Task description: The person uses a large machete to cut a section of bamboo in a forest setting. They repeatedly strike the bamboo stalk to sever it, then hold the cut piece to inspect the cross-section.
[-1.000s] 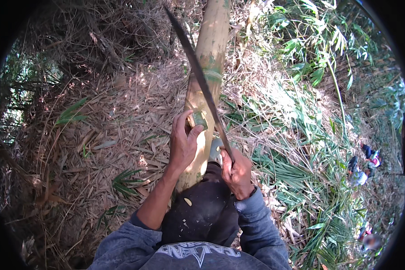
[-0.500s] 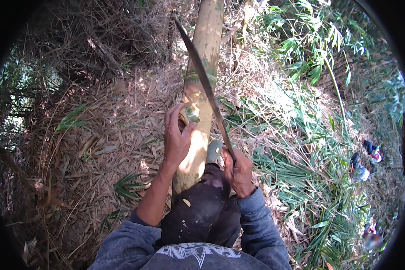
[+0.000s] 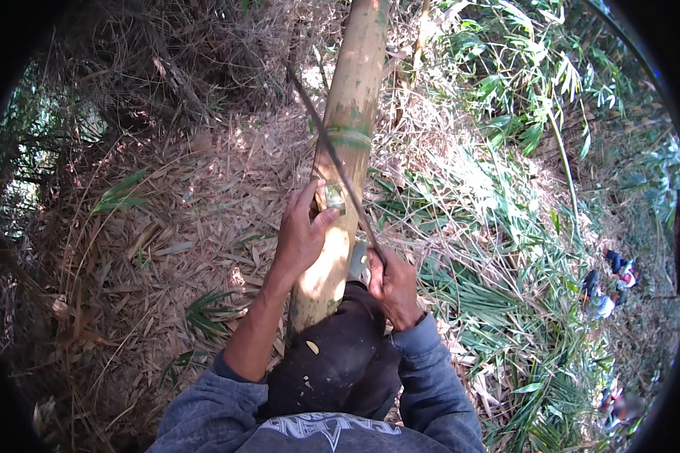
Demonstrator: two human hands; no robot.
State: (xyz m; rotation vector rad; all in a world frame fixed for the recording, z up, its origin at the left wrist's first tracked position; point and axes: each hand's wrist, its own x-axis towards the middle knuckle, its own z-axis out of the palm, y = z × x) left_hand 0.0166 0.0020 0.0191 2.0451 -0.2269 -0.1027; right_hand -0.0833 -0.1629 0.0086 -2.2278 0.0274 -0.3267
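A thick yellow-green bamboo pole (image 3: 361,72) runs from beside my legs toward the far top. My left hand (image 3: 298,240) rests against its left side, thumb and fingers around a small cut bamboo piece (image 3: 333,198) at a notch in the wall. In my right hand (image 3: 396,289) is a machete (image 3: 331,148), gripped by its handle end. Its long, dark, narrow blade slants up and left across the pole, passing over or close beside the small piece. Whether the blade touches the pole I cannot tell.
Dry bamboo leaves (image 3: 196,260) cover the ground at left, green cut leaves (image 3: 491,302) at right. Tangled dry branches (image 3: 159,68) stand at the far left. Two people (image 3: 610,283) are at the right edge. My dark-trousered leg (image 3: 332,351) lies beside the pole's near end.
The machete blade has dropped lower and turned more edge-on, its tip lower in view. The small bamboo piece, tilted up before, now sits flatter against the pole. Both hands stay near the same places.
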